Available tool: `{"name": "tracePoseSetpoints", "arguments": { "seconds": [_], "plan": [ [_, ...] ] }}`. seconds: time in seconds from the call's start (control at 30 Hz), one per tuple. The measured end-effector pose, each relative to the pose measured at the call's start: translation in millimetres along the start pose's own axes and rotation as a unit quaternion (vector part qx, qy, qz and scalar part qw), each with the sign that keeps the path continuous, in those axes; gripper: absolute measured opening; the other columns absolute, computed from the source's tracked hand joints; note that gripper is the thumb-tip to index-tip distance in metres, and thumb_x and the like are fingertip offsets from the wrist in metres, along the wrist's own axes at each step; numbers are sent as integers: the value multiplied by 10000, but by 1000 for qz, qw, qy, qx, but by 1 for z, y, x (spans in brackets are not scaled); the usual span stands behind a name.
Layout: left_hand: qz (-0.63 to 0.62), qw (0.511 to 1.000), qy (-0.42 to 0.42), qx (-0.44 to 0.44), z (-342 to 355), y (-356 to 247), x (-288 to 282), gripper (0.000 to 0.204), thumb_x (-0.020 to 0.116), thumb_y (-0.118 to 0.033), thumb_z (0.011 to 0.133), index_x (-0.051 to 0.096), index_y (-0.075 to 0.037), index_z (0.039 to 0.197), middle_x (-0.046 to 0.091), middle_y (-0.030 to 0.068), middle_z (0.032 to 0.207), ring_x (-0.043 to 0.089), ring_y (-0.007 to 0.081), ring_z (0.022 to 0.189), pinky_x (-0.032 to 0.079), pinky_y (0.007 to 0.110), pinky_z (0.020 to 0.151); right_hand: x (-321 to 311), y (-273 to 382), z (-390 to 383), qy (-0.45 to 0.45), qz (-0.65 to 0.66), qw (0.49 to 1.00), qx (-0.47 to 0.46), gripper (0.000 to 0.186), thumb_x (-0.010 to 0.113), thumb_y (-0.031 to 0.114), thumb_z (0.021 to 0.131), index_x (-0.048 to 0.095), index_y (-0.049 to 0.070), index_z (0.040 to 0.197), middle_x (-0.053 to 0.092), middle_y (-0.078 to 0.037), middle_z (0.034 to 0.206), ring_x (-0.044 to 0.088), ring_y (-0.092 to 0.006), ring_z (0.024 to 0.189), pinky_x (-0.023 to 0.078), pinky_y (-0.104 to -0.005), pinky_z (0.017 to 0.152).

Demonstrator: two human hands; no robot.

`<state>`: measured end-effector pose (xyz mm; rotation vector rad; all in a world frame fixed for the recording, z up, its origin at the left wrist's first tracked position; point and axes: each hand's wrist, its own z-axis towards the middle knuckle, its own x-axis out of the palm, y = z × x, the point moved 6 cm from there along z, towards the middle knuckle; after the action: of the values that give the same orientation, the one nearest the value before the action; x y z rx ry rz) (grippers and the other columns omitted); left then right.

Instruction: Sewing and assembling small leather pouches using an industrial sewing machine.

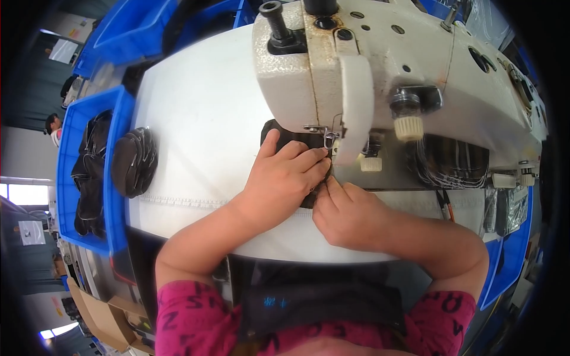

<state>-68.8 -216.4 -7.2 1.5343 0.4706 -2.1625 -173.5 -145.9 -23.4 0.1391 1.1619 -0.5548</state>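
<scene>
Pink shirt [193,323]; hands [282,181] partly hide fabric [297,136] under sewing machine [291,86]; bin [116,232] left.

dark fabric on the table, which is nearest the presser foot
The piece beneath the left hand; the left stack and right stack sit farther off, with no hand on them.

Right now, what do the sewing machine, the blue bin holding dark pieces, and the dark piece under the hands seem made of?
Sewing machine: probably painted metal, glossy cream, with rust-brown stains. Blue bin: likely moulded plastic, smooth and evenly coloured. Dark piece: perhaps fabric, thin and flat; mostly covered, so unclear.
</scene>
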Motion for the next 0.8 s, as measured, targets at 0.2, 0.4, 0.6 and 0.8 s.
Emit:
{"name": "tracePoseSetpoints", "arguments": {
  "seconds": [0.2, 0.4, 0.6, 0.8],
  "plan": [
    [-15, 1000, 3, -12, 0, 3, 3, 310, 662, -146, 860, 746, -92, 1154, 704, -12, 1251, 606, 181, 1055, 409, 492, 1022, 2, -4, 0, -2, -16, 1000, 18, 260, 671, 173, 763, 719, -63, 860, 714, -275, 953, 733, -402, 934, 588, -384, 698],
    [-16, 1000, -16, -16, 4, 10, 7, 302, 672, -155, 866, 744, -81, 1150, 702, -1, 1222, 603, 194, 1054, 417, 452, 999, 0, -13, 1, -13, -14, 999, 47, 291, 661, 155, 776, 728, -85, 927, 719, -291, 1008, 735, -396, 966, 611, -402, 782],
    [-36, 999, -30, 8, 3, 7, -1, 235, 702, -154, 834, 740, -88, 1057, 681, -3, 1101, 607, 196, 1009, 442, 378, 933, -1, -3, -1, 48, -44, 996, 58, 385, 639, 146, 815, 727, -153, 1040, 723, -332, 1083, 731, -430, 1032, 608, -438, 836],
    [-36, 999, -28, 8, 4, 4, -8, 293, 781, -173, 751, 743, -112, 1035, 670, -19, 1068, 606, 191, 970, 449, 371, 924, -5, 4, -1, 50, -44, 996, 61, 414, 631, 146, 823, 712, -188, 1053, 725, -347, 1067, 728, -437, 1032, 606, -452, 832]
  ]
}}
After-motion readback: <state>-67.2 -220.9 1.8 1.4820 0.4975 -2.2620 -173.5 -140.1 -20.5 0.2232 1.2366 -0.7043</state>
